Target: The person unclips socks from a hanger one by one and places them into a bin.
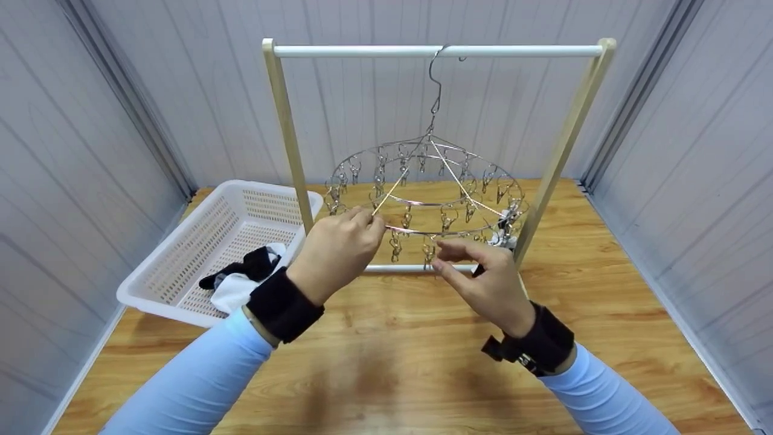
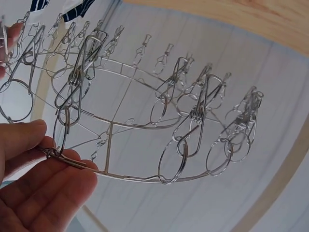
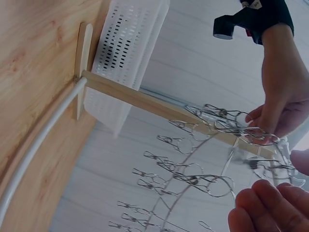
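Note:
A round metal clip hanger (image 1: pixel 426 193) hangs by its hook from the white rod (image 1: pixel 362 51) of a wooden rack. My left hand (image 1: pixel 371 220) pinches the hanger's near ring; in the left wrist view its fingers (image 2: pixel 43 159) hold the wire ring (image 2: pixel 145 176) between thumb and fingertips. My right hand (image 1: pixel 438 257) is just under the ring's near side, with thumb and forefinger closed on a hanging clip (image 1: pixel 429 252). The right wrist view shows its fingertips (image 3: pixel 263 203) below the clips and the left hand (image 3: pixel 282 106) behind. A small dark and white cloth (image 1: pixel 504 234) hangs at the ring's right side.
A white perforated basket (image 1: pixel 181 254) sits at the left on the wooden table (image 1: pixel 392 362), with black and white socks (image 1: pixel 244 275) in it. The rack's wooden posts (image 1: pixel 290 139) and low crossbar (image 1: pixel 392 267) stand behind my hands. Grey panel walls close in both sides.

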Motion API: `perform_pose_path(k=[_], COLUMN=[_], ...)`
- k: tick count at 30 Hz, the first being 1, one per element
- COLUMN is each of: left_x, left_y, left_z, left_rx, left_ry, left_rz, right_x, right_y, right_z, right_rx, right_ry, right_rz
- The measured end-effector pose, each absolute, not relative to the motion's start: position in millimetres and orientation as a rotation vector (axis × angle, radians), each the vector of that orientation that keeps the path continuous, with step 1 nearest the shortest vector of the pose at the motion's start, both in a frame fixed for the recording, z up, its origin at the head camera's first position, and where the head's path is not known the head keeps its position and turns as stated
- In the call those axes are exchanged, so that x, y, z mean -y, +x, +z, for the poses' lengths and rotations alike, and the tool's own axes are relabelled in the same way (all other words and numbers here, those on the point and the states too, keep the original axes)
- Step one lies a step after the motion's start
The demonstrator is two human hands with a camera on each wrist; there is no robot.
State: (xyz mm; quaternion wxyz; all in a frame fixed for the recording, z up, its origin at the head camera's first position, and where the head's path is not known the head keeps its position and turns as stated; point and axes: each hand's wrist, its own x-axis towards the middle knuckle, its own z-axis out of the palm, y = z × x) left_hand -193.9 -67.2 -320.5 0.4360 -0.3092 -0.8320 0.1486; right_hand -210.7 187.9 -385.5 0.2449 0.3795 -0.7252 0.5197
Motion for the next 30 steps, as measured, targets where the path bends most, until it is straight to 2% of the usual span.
perform_pose_path(k=[12, 21, 30], left_x=[78.2, 88.1, 92.8], left_y=[-203.0, -208.2, -211.9], left_z=[-324.1, -326.4, -327.2], left_rx=[2.132, 2.177, 2.151], left_ry=[-0.758, -0.762, -0.766], left_rz=[0.289, 0.194, 0.153], right_x=[-217.0, -252.1, -273.5], right_y=[-218.9, -253.0, -278.0], right_z=[-360.9, -355.9, -364.3], right_rx=[1.729, 1.881, 2.074], right_ry=[1.011, 0.929, 1.001], right_rz=[1.338, 1.02, 0.909])
